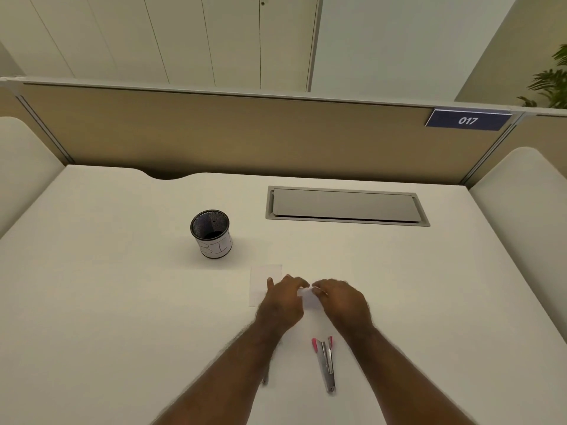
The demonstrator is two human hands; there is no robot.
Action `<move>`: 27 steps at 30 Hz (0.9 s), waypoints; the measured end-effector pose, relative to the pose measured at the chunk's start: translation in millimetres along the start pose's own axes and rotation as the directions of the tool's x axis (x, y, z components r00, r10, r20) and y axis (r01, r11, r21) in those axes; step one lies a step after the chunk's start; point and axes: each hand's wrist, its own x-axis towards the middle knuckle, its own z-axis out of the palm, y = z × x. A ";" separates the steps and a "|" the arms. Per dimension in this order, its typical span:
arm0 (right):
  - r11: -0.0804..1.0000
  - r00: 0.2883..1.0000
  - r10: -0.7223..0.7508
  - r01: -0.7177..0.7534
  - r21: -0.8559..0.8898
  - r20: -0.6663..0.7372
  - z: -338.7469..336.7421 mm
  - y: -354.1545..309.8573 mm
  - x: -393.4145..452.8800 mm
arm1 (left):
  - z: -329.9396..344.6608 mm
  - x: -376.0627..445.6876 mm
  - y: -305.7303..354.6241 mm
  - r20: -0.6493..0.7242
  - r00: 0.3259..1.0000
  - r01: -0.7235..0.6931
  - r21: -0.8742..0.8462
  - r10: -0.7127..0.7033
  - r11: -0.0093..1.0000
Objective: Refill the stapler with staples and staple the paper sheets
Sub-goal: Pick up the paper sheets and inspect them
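A pink and metal stapler (pixel 325 365) lies swung open on the white desk, between my forearms near the front edge. Further back, my left hand (pixel 282 302) and my right hand (pixel 343 302) meet over a small white object (pixel 308 297), which looks like a staple box or a folded sheet; I cannot tell which. Fingers of both hands curl onto it. A white paper sheet (pixel 260 283) lies flat under and to the left of my left hand. A small dark thing (pixel 264 380) peeks out beside my left forearm.
A black mesh pen cup (pixel 211 234) with a white label stands at the back left of the hands. A grey cable hatch (pixel 346 207) is set into the desk (pixel 122 302) at the back right. A beige partition (pixel 245 133) closes off the far edge.
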 end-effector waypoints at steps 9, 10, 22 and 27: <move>0.682 0.987 0.157 -0.128 0.720 0.027 -73.2 -19.5 -2.2 | -73.6 -4.9 30.3 0.060 0.972 0.197 -0.736 -0.227 0.648; 0.642 0.989 0.137 -0.130 0.755 0.053 -78.5 -22.2 -4.5 | -78.4 -8.2 32.9 0.077 0.968 0.209 -0.776 -0.240 0.594; 0.561 0.905 0.406 -0.141 0.816 -0.123 -100.9 -42.3 -24.3 | -89.6 -32.5 50.7 0.288 0.921 0.325 -0.939 -0.263 0.112; 0.757 0.902 0.282 0.000 0.653 -0.328 -103.2 -54.2 -34.0 | -91.4 -33.3 56.4 0.324 0.888 0.335 -0.942 -0.328 -0.024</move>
